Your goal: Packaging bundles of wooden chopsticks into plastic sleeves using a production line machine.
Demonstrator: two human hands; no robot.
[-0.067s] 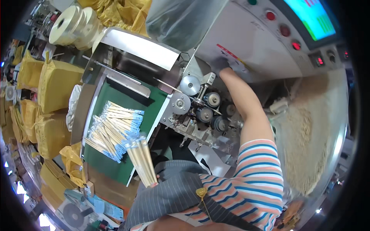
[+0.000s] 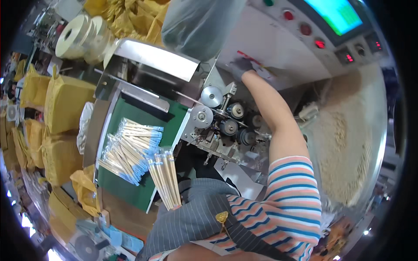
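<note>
A bundle of wrapped chopsticks [image 2: 163, 179], blue at the far end, stands tilted in front of my apron. My left hand [image 2: 176, 207] is shut on its lower end; only a bit of fingertip shows, the rest hidden by the bundle and apron. My right hand [image 2: 242, 66], in a dark grey glove, reaches far forward to the machine's pale panel [image 2: 278, 48], beside a red strip. Its fingers are too blurred to make out. A loose pile of similar wrapped chopsticks [image 2: 133, 148] lies on the green belt [image 2: 123, 198], left of the bundle.
Metal rollers [image 2: 228, 126] and shafts sit below my right forearm. On the right is a tray [image 2: 382, 143] with light-brown bits. Yellow sacks [image 2: 67, 102] stack up at the left, and film rolls [image 2: 72, 37] stand behind. A lit screen [image 2: 337, 17] is at the upper right.
The view has shifted slightly. The bundle in my left hand has turned a little and its tops look more spread. My right hand has shifted slightly along the panel.
</note>
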